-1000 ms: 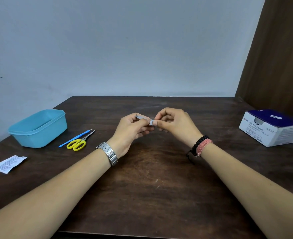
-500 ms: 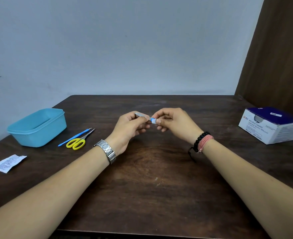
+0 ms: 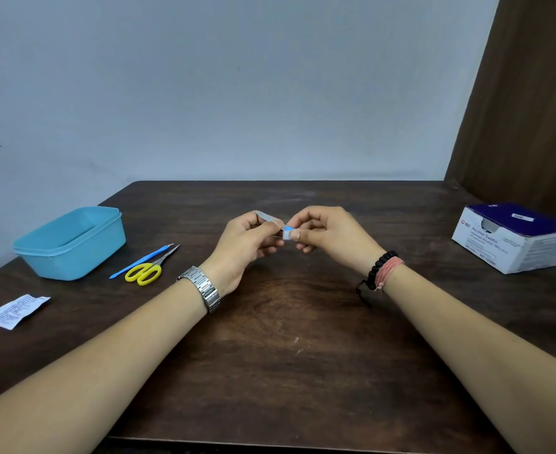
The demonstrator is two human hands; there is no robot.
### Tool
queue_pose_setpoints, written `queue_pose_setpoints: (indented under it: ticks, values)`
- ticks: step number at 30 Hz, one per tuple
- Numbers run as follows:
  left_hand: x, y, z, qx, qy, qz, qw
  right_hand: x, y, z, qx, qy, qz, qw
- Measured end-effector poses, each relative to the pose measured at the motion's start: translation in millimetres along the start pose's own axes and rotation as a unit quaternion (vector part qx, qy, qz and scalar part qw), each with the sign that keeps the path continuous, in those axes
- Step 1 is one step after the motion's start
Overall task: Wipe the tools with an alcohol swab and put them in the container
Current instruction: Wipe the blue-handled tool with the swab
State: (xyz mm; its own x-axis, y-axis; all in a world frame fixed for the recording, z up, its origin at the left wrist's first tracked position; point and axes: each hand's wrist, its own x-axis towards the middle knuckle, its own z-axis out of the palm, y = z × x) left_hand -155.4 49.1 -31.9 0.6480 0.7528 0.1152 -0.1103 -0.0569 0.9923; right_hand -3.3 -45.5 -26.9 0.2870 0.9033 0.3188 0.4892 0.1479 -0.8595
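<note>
- At the centre of the dark wooden table (image 3: pixel 286 339), raised just above its surface, the left hand (image 3: pixel 247 244) pinches a slim grey tool (image 3: pixel 267 218), perhaps tweezers, between thumb and curled fingers; the free end points toward 10 o'clock.
- Meeting it from 3 o'clock, the right hand (image 3: pixel 325 234) pinches a small folded alcohol swab (image 3: pixel 287 231), white with a blue edge, around the tool's other end. This looks like the wiping grip: one hand steadies the tool while the other draws the pad along it.
- A metal watch (image 3: pixel 204 290) circles the left wrist; beaded bracelets (image 3: pixel 381 271) circle the right.
- Toward 9 o'clock, yellow-handled scissors (image 3: pixel 150 268) and a blue-handled pick (image 3: pixel 139 263) lie side by side, touching or nearly so, seemingly waiting their turn.
- Just beyond them, at about 9 o'clock, sits the open light-blue container (image 3: pixel 70 247), near enough for a short reach; no tool shows inside it.
- At 8 o'clock, near the table's edge, lies a torn white swab wrapper (image 3: pixel 16 310), set well out of the way.
- At 3 o'clock, far right, rests an opened box of alcohol swabs (image 3: pixel 512 237), within the right hand's reach for a fresh pad.
</note>
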Motion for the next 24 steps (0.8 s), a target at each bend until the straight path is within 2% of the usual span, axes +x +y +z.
queue_pose_setpoints:
  ticks: [8, 11, 15, 21, 24]
  values:
    - [1.1, 3.2, -5.0, 0.007, 0.016, 0.012, 1.0, 2.7, 2.0, -4.6, 0.052, -0.033, 0.01, 0.998]
    - [-0.3, 2.1, -3.0, 0.006, 0.006, 0.009, 1.0, 2.2, 1.5, -2.3, 0.049, -0.02, 0.009, 0.999]
    - [-1.3, 1.6, 0.0, 0.009, -0.017, -0.001, 1.0, 1.6, 0.4, -0.7, 0.001, 0.015, -0.002, 1.0]
    - [-1.4, 7.8, -1.5, -0.015, -0.016, -0.018, 1.0, 1.3, -0.9, -4.1, -0.016, 0.015, -0.01, 1.0]
    - [-0.6, 8.1, -3.2, -0.034, -0.017, -0.038, 0.999, -0.1, -0.5, -4.5, -0.059, 0.021, -0.025, 0.998]
